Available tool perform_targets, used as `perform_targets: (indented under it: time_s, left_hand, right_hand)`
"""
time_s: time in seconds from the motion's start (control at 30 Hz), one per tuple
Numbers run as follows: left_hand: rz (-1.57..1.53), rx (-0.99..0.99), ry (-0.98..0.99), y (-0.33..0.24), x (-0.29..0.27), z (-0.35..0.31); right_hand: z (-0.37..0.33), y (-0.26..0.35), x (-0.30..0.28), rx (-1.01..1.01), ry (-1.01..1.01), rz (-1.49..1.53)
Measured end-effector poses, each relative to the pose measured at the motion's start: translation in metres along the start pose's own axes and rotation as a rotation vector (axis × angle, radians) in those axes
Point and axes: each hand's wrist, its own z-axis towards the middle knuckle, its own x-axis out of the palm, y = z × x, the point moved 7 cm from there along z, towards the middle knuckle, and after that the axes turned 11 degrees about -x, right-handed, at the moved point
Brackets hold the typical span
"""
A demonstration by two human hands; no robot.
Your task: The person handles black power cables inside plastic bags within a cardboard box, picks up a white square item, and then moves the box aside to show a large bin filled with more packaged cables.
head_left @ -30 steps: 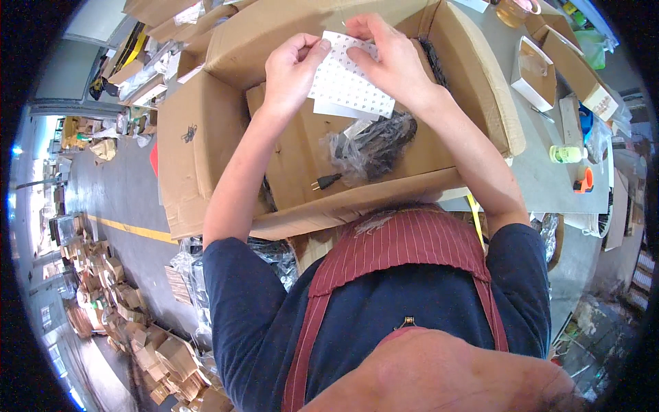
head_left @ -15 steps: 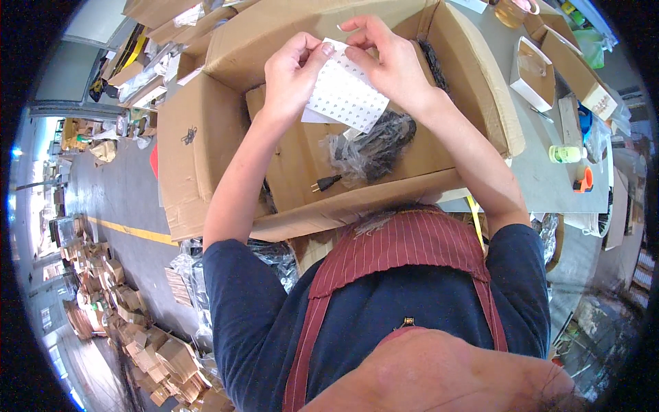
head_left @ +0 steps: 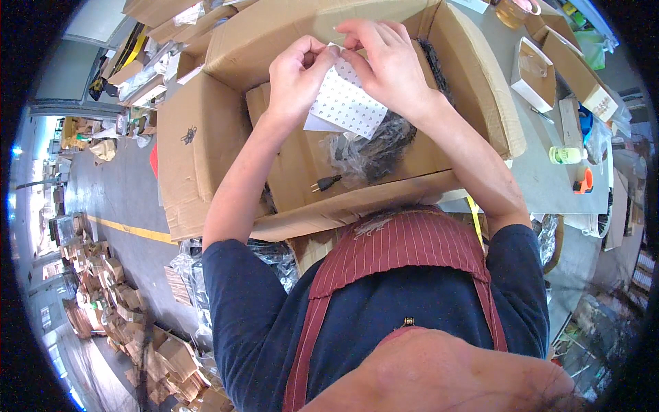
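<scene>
Over the open cardboard box, my left hand [head_left: 298,75] pinches the top corner of a white label sheet [head_left: 349,103] between thumb and fingers. Small grey marks repeat across the sheet's face, and a plain white layer shows under its lower left edge. My right hand [head_left: 391,65] is closed at the same corner, thumb and forefinger meeting close to my left thumb. The cardboard box [head_left: 199,130] lies below both hands. Inside it rests a dark bundle in clear plastic [head_left: 377,152], partly covered by the sheet. A black power plug [head_left: 327,183] sticks out of the bundle.
To the right, a table [head_left: 528,178] bears a small white carton [head_left: 533,75], a pale green bottle [head_left: 565,154] and an orange tape-like ring [head_left: 583,180]. Stacked cardboard [head_left: 171,360] lies on the floor at lower left, beyond a yellow floor line [head_left: 130,229].
My right hand's thumb and forefinger have come in toward the left thumb at the sheet's corner. The sheet has shifted slightly downward. The box and bundle have stayed in place.
</scene>
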Motion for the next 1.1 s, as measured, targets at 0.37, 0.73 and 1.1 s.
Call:
perform_targets:
  time_s: [0.37, 0.73, 1.1]
  left_hand:
    - [-0.081, 0.004, 0.001, 0.0, 0.0, 0.002]
    - [0.138, 0.015, -0.105, 0.023, -0.011, 0.018]
    - [0.122, -0.069, -0.178, 0.037, -0.028, 0.031]
  right_hand:
    - [0.001, 0.007, 0.002, -0.083, 0.024, -0.171]
    - [0.006, 0.01, -0.008, -0.025, 0.029, 0.002]
    - [0.005, 0.002, -0.015, 0.016, -0.011, 0.043]
